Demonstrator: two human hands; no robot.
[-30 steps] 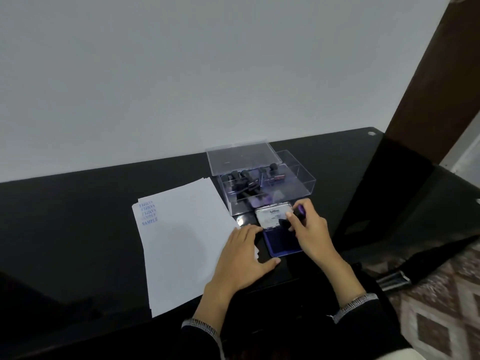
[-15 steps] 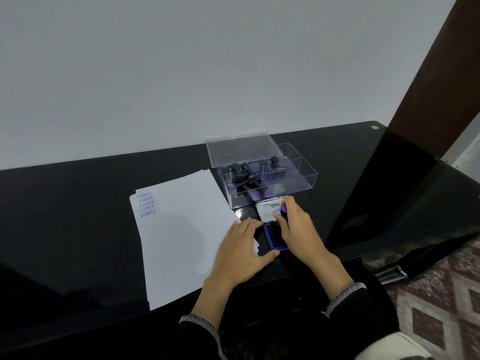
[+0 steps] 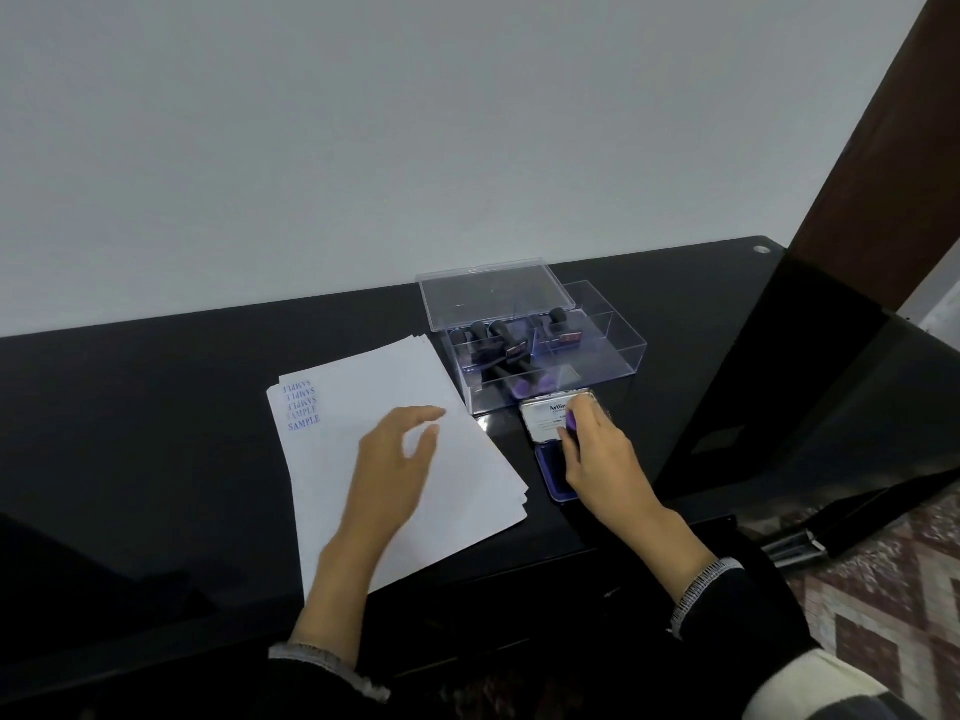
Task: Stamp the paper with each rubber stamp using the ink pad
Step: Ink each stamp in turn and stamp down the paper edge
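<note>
Black glossy tabletop point(image 3: 156, 433) against a plain pale wall point(image 3: 415, 122). Stack of white paper point(image 3: 363, 387) lies left of centre, sheets slightly fanned, top sheet has several blue "SAMPLE" stamp marks point(image 3: 303, 405) near its far left corner, some printed upside down. Left hand point(image 3: 392, 472) is over the paper, fingers relaxed and a bit spread, thumb apart, holding nothing; can't tell if the palm touches the sheet.

Ink pad point(image 3: 558, 472) sits just right of the paper, lid point(image 3: 553, 418) flipped open toward the far side, white label on it with partly readable brand text. Blue ink surface shows at the near part. Right hand point(image 3: 597, 449) is over the pad, fingers curled round a stamp point(image 3: 571, 422) with a purple bit showing between the fingers; stamp face is hidden, so contact with the ink can't be confirmed.

Clear plastic box point(image 3: 613, 363) stands just behind the ink pad, its clear lid point(image 3: 493, 293) propped open at the back. Inside are several more stamps point(image 3: 511, 350) with dark handles, lying on their sides, one with a purple end point(image 3: 524, 389) near the front wall. Right compartments of the box look bare.

Both sleeves dark with pale knitted cuffs. Brown door frame point(image 3: 883, 122) at far right, patterned floor point(image 3: 883, 589) lower right.
</note>
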